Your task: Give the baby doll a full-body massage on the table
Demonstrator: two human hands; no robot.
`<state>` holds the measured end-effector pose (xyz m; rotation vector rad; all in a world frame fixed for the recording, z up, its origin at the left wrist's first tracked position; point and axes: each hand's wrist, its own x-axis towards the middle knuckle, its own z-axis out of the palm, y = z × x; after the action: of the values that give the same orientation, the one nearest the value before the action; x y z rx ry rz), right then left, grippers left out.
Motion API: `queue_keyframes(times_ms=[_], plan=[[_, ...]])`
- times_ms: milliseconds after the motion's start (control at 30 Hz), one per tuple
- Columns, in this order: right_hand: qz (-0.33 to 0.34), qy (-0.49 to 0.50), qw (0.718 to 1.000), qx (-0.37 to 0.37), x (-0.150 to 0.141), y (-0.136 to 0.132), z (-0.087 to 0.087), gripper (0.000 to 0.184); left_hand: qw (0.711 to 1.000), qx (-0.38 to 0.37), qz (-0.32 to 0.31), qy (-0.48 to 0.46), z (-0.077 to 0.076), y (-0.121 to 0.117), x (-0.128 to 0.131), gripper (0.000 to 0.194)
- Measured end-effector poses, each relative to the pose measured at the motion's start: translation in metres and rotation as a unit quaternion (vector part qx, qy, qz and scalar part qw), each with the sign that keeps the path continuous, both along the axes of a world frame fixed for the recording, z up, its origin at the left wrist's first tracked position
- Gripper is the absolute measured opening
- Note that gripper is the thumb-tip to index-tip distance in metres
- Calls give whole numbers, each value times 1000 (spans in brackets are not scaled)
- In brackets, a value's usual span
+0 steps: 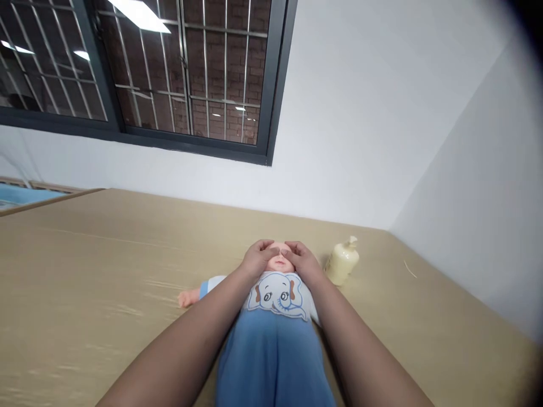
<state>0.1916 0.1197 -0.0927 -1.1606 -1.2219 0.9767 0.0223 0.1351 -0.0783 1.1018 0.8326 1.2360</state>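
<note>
A baby doll (281,265) lies on its back, dressed in a white top with an elephant face (278,294) and blue trousers (275,356). My left hand (257,255) cups one side of the doll's head, and my right hand (302,259) cups the other. Both thumbs lie across the face and meet near the nose, covering the eyes. The mouth shows below them. The doll's small hand (189,298) sticks out past my left forearm; its other arm is mostly hidden behind my right forearm.
Right of the doll stands a pale yellow pump bottle (343,263). The tan, slightly wrinkled covered surface (127,249) meets a white wall (360,113) at the back. Above it is a dark-framed barred window (190,73). Something blue (25,195) shows beyond the left edge.
</note>
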Motion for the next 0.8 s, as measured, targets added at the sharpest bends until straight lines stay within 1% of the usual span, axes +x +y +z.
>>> queue_keyframes(times_ms=[200,533,667,800], plan=[[-2,-1,1000,2,-2,0,2,42,1000,-5,8,-9,-5,2,2,32],[33,48,998,-30,0,-8,6,44,999,-17,23,-43,-16,15,4,26],[40,41,998,-15,0,-9,5,45,999,-18,19,-39,-14,12,2,24],[35,15,999,3,-1,-5,2,49,1000,-2,17,-7,-8,5,0,33]])
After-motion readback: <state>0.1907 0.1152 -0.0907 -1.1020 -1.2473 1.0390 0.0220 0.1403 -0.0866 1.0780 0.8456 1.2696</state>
